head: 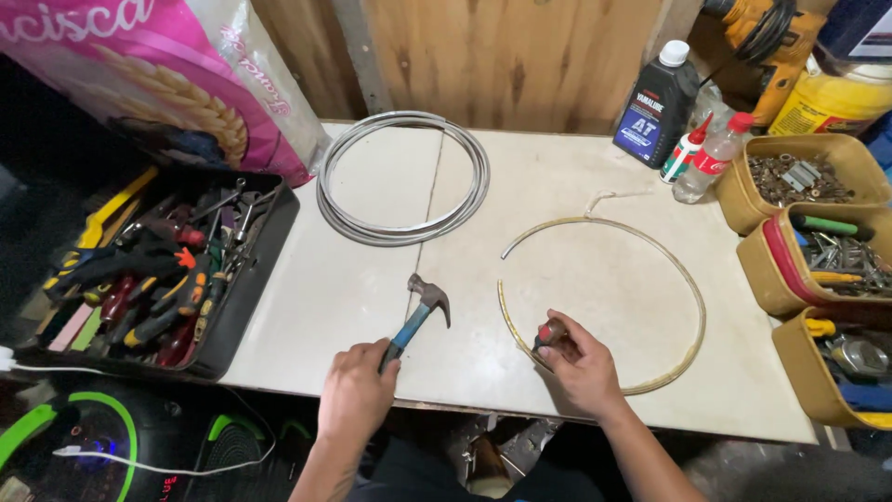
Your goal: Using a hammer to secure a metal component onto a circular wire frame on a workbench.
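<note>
My left hand (pixel 356 395) grips the blue handle of a claw hammer (pixel 420 310) whose steel head rests on the white tabletop (pixel 557 177). My right hand (pixel 578 369) holds a small tool with a red and black handle (pixel 548 332) against the near left part of a thin brass-coloured wire hoop (pixel 683 279). The hoop lies flat on the table and is open at its far side, where a short pale cord is tied. A coil of grey cable (pixel 403 177) lies farther back, left of centre.
A black tray of screwdrivers and pliers (pixel 167 270) sits at the left edge. Yellow tubs of screws and tools (pixel 799 181) line the right side. A dark oil bottle (pixel 656 104), glue bottle and clear bottle stand at the back right. A pink sack (pixel 177 74) leans back left.
</note>
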